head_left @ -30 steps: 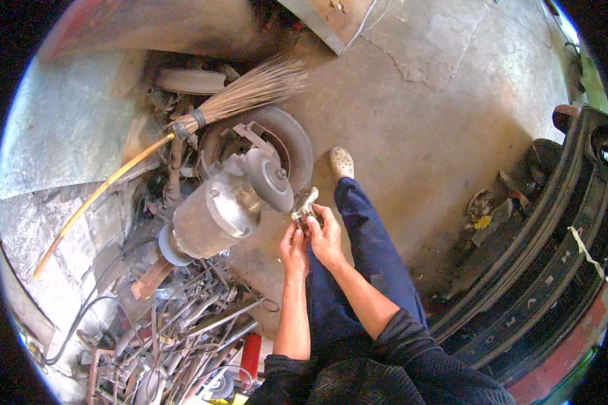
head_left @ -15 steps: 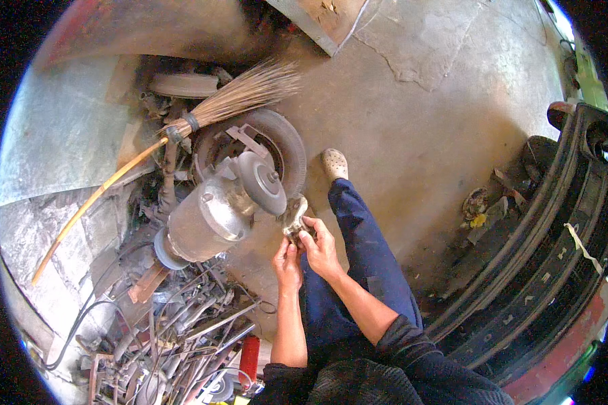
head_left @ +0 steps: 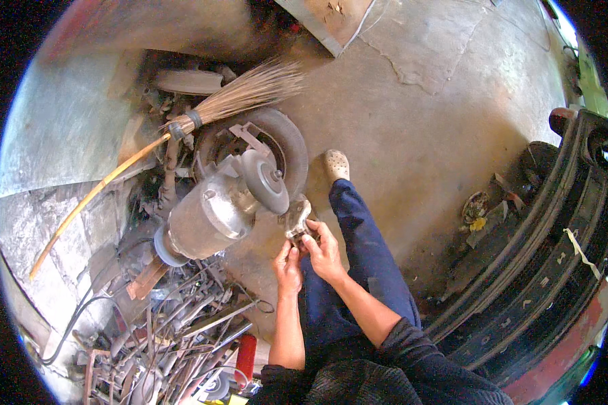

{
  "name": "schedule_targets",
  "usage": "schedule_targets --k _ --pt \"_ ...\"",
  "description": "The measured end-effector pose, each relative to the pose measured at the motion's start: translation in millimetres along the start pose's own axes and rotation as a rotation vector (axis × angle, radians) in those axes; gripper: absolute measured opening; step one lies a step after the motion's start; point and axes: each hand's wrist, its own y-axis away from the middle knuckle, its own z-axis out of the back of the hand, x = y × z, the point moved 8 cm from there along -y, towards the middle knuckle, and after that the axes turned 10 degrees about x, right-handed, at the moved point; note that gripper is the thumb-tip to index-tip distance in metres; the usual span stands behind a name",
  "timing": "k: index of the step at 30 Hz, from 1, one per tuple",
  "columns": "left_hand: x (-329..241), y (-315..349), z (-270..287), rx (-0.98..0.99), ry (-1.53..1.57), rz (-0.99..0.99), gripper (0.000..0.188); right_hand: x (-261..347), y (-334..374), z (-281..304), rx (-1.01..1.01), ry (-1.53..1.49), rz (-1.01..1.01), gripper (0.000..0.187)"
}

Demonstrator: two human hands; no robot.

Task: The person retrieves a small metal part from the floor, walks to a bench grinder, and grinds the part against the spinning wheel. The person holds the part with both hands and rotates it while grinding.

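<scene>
Both hands hold a small, irregular metal part (head_left: pixel 298 217) with a bright curved edge, just to the right of a bench grinder (head_left: pixel 209 214). My left hand (head_left: pixel 288 271) pinches its near end. From the right, my right hand (head_left: pixel 325 255) grips it with thumb and fingers, which hide some of the part. The grinder's round grey grinding wheel (head_left: pixel 260 182) is close to the part's far end, with a small gap between them. A second, pale wheel (head_left: pixel 168 246) sits on the motor's other end.
Behind the grinder lies a tyre (head_left: pixel 294 145), with a twig broom (head_left: pixel 240 98) leaning beside it. Scrap metal (head_left: pixel 175 331) is heaped at the lower left, near a red cylinder (head_left: pixel 246 360). Long dark vehicle parts (head_left: pixel 520 270) stand along the right. My clog (head_left: pixel 336 165) rests on concrete.
The view has shifted very slightly. Both hands keep their hold on the metal part, which looks turned a little, beside the grinding wheel.
</scene>
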Motion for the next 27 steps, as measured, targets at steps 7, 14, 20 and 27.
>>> schedule_targets --k 7,14,20,27 --pt "-6.0 6.9 9.2 -0.116 -0.015 0.013 0.043 -7.1 -4.0 -14.6 0.08 -0.053 0.016 0.034" --pt "-6.4 9.8 12.1 -0.107 -0.009 -0.02 0.042 -9.5 -3.9 -17.7 0.098 -0.043 0.005 0.033" --pt "-5.3 9.2 10.3 -0.127 0.009 -0.059 0.043 -12.6 -8.1 -18.6 0.112 -0.044 -0.012 0.034" --pt "-6.9 11.2 8.8 -0.131 -0.01 -0.047 0.048 -17.5 -7.8 -20.1 0.114 -0.06 0.053 0.034"
